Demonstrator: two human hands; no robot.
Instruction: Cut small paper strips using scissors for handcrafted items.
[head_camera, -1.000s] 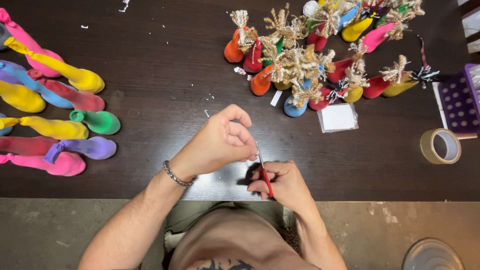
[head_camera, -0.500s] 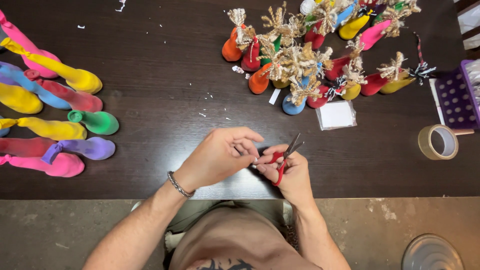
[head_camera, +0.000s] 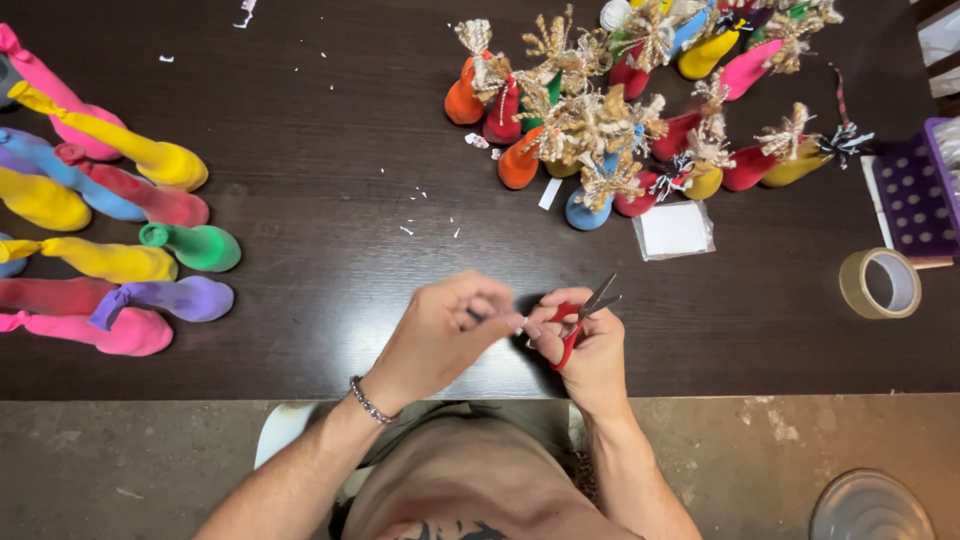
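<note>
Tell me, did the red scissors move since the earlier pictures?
Yes. The red scissors in the right hand tipped from pointing down to blades aimed up-right toward the tape roll.

left hand (head_camera: 445, 335) – fingers curled, tips pinched together, pointed toward the right hand | right hand (head_camera: 585, 345) – closed in a grip, thumb and fingertips met the left's | both hands touched at the fingertips, near the body | forearms bare, angled inward from the elbows
</note>
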